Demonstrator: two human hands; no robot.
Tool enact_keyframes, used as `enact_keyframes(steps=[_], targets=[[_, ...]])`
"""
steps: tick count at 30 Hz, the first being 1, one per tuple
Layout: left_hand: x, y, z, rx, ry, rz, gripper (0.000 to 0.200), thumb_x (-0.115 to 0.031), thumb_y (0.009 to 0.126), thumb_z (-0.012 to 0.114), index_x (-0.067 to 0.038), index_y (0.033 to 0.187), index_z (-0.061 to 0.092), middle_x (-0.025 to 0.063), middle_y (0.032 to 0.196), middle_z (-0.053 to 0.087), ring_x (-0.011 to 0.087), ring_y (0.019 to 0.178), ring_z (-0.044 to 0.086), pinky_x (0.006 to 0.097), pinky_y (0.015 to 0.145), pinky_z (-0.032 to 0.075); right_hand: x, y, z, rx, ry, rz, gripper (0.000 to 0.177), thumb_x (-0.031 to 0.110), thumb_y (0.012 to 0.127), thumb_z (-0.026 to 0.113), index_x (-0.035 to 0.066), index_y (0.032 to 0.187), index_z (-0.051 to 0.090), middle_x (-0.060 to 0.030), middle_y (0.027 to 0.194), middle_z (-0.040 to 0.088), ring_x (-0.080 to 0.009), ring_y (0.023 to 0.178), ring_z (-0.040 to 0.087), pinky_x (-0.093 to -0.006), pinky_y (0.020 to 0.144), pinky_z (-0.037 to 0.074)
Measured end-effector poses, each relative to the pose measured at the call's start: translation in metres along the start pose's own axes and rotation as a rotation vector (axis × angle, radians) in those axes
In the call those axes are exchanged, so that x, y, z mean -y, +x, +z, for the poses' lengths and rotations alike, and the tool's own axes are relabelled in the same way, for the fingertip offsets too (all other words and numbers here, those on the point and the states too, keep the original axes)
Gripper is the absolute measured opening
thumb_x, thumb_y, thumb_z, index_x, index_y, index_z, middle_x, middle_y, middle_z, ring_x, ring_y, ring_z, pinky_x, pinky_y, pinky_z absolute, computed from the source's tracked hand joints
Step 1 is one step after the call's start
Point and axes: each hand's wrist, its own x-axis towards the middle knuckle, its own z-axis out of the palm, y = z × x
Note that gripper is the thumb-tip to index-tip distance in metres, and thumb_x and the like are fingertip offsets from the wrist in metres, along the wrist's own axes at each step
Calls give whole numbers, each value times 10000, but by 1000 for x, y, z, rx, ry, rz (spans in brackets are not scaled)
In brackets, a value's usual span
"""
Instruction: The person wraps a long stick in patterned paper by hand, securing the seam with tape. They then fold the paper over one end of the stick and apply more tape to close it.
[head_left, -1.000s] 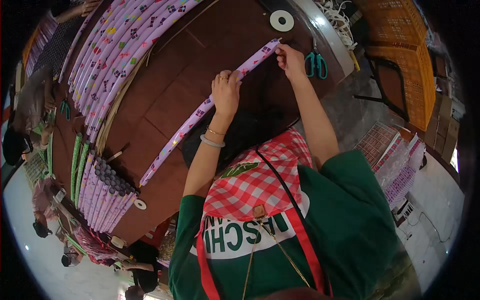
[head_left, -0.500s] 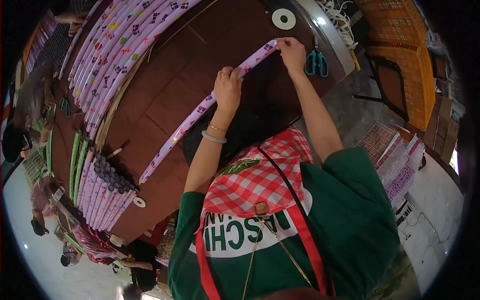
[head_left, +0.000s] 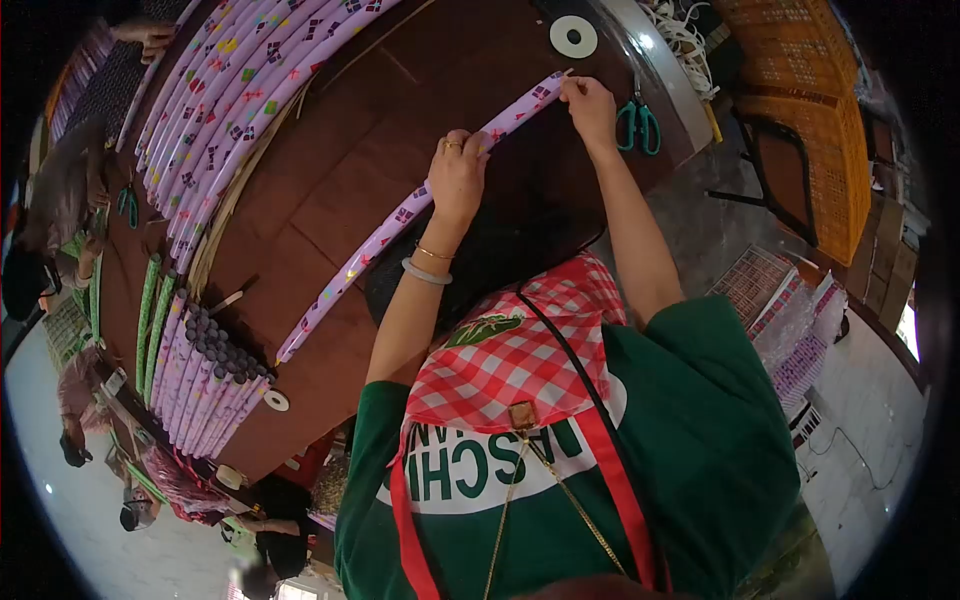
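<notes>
A long, slim lilac tube (head_left: 355,262) printed with small coloured motifs lies slantwise across the brown table. Around its upper part my left hand (head_left: 457,178) is closed, with a ring on a finger and bracelets at the wrist. At the tube's far end my right hand (head_left: 590,108) is closed in a pinch, fingertips against the end. A thin pale bit shows at that tip; what exactly the fingers pinch is partly hidden. Teal-handled scissors (head_left: 638,128) lie just right of my right hand. A white tape roll (head_left: 573,37) rests beyond it.
Many similar lilac tubes (head_left: 230,95) are laid out at the upper left. A bundle of tubes (head_left: 205,385) with dark ends sits lower left, by green tubes (head_left: 150,310) and another white roll (head_left: 276,400). Co-workers occupy the left side. An orange crate (head_left: 800,60) stands right.
The tube's far end and my right hand have shifted slightly up and right in view; the pinch now sits at the very tip. My left hand keeps its hold.
</notes>
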Motion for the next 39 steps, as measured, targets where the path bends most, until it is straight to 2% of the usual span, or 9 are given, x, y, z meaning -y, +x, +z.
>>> enact_keyframes(steps=[10,15,18,23,26,28,36,38,39], targets=[[-2,0,-1,1,2,-15,307,-76,733,684,-73,1031,613,111,966,542,298,891,549,381,749,479,-6,-9,19,-200,-222,-127,304,348,864,565,59,955,593,-106,822,652,-294,791,625,-424,711,467],[-2,1,-1,-6,7,-17,317,-70,723,692,-73,1031,615,106,961,541,294,887,548,377,746,479,21,-21,14,-184,113,91,239,227,873,579,8,964,556,-115,796,639,-213,609,624,-348,579,489],[-1,0,1,-1,-8,-21,318,-64,718,694,-72,1027,617,104,955,539,294,880,547,377,742,479,11,-8,10,-167,178,13,244,204,872,586,-3,995,547,-104,742,627,-178,512,591,-305,514,477],[-2,0,1,-31,10,-5,322,-64,708,698,-72,1019,615,101,956,540,295,880,547,375,741,480,6,3,-4,-43,235,93,331,297,875,580,-24,952,604,-105,699,624,-177,542,599,-307,542,476],[-2,-1,2,-33,12,-4,330,-69,705,702,-76,1023,612,104,963,543,298,887,548,377,744,480,1,4,-5,-43,6,50,342,325,830,629,-5,918,637,-67,683,620,-111,527,560,-255,497,443],[-1,-1,3,-30,9,0,337,-69,703,704,-78,1026,611,107,966,543,300,887,549,378,746,480,-5,5,-3,-19,-179,-117,370,377,844,604,17,917,644,-109,766,643,-244,695,625,-365,644,481],[-1,0,2,-37,-3,-11,334,-68,694,711,-82,1012,609,105,966,541,302,882,549,379,752,478,-3,2,-9,-183,-43,-101,304,286,848,614,33,1017,607,-97,875,622,-249,834,606,-338,740,466],[-2,0,2,-44,5,14,291,-59,718,672,-43,999,598,110,947,536,296,866,547,376,739,478,-1,-8,-8,-201,-104,-239,370,282,837,638,26,1090,551,-93,932,545,-239,864,574,-343,767,458],[-1,0,2,-41,3,15,291,-59,718,672,-43,999,598,110,947,536,296,866,547,376,739,478,5,-15,-8,-75,-49,-170,571,337,779,706,37,1195,455,-121,1062,428,-265,942,519,-373,814,446]])
